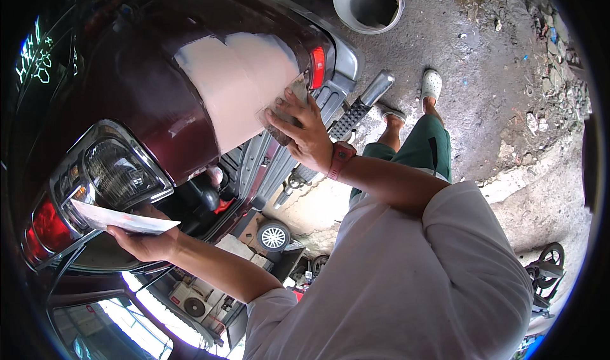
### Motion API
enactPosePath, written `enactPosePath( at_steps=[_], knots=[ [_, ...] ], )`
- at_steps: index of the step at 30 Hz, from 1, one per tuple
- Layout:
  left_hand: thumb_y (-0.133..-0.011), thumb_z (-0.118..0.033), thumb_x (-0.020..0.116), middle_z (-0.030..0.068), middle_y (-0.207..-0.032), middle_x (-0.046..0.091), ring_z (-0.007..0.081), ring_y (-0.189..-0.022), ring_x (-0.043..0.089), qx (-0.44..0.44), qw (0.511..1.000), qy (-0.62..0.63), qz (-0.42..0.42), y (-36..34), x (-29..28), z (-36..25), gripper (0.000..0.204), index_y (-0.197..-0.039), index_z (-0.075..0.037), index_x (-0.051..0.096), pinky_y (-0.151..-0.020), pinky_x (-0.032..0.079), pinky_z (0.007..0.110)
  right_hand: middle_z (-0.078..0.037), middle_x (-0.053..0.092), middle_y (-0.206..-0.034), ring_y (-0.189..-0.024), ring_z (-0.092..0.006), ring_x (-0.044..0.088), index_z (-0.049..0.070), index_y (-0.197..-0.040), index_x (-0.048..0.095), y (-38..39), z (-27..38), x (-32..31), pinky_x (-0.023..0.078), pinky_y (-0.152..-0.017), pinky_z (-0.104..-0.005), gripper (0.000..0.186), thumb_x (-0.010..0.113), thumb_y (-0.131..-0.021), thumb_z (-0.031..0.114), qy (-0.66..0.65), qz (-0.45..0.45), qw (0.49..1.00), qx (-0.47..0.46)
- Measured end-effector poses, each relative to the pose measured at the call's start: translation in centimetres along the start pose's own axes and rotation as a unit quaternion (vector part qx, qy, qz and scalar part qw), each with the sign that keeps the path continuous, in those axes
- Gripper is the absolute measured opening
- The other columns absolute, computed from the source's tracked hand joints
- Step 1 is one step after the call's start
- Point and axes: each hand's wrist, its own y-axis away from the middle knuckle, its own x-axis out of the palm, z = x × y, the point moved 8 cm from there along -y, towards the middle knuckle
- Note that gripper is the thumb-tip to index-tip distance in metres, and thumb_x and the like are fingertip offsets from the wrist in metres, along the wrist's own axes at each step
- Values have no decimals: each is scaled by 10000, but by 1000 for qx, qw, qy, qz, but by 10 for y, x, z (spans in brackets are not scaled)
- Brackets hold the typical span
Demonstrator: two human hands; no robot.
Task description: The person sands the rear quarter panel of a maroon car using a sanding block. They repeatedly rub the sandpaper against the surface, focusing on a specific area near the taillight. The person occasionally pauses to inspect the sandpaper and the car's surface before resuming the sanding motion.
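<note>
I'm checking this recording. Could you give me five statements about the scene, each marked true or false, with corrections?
1. The right hand holds a grey pad against the pale patch. True.
2. The left hand is empty. False: it holds a thin white sheet.
3. The bucket is upside down. False: its open mouth faces up.
4. A red watch is on the right wrist. True.
5. The person's shorts are white. False: they are green.

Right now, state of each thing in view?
Left hand: closed on white sheet
White sheet: held, lightly smudged
Right hand: holding grey block
Grey block: against beige patch
Beige patch: matte, edges uneven
Maroon panel: glossy, partly patched
Bucket: open, contents unclear
Red watch: strapped on
</note>
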Motion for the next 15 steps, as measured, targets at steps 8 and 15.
enactPosePath(
  at_steps=[8,15],
  knots=[
    [-986,-263,596,228,-1393,546,322,-1249,593,3,999,-41,-20,10,4,-1,571,-1450,44,472,-1076,531,495,-76,555,-1384,-1369,-309,504,277,-1386,622,-53,-22,-74,376,-1126,-589,668,696,-777,13,-11,-43,998,51],
    [-975,-274,605,191,-1416,537,277,-1244,588,22,997,-69,-40,13,26,-3,588,-1455,39,475,-1047,551,420,-158,635,-1371,-1222,-309,633,190,-1323,697,-196,-53,-51,480,-1082,-407,491,526,-882,57,-17,144,989,40]
  ],
)
